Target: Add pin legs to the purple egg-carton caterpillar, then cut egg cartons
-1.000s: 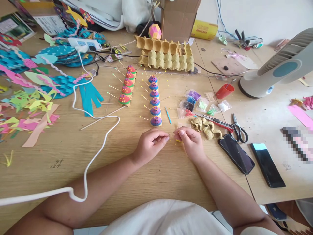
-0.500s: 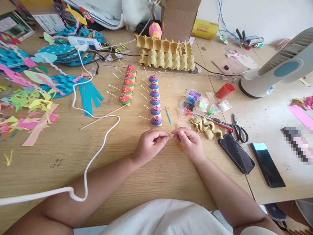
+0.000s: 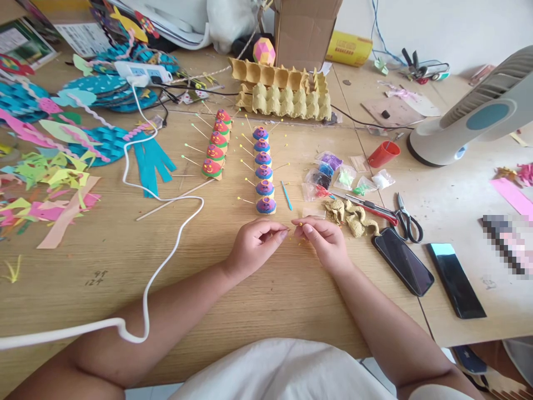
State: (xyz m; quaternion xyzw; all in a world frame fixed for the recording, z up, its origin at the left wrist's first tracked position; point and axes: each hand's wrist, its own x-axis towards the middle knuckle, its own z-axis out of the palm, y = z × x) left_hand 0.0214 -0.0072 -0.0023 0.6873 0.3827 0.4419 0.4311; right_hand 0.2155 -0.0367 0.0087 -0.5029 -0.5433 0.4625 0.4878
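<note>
My left hand (image 3: 255, 245) and my right hand (image 3: 322, 240) rest on the wooden table (image 3: 266, 300) with fingertips pinched together and nearly touching. Between them runs a thin stick (image 3: 290, 229) with a tiny yellow bead; both hands pinch it. Just beyond the hands lies a purple-and-blue caterpillar of painted egg-carton cups (image 3: 263, 171) with yellow-tipped sticks poking out of its sides. A red-and-green caterpillar (image 3: 216, 145) lies to its left. A small blue tool (image 3: 286, 195) lies beside the purple one.
Small bags of coloured beads (image 3: 333, 176), a red cup (image 3: 382, 154), a utility knife (image 3: 370, 206), scissors (image 3: 406, 218) and two phones (image 3: 402, 261) lie to the right. A fan (image 3: 474, 114) stands far right. Egg cartons (image 3: 283, 91) sit behind. A white cable (image 3: 158, 244) and paper scraps (image 3: 50, 183) lie left.
My right hand has crept slightly left toward the left hand, closing the gap at the fingertips. The left hand has held its place.
</note>
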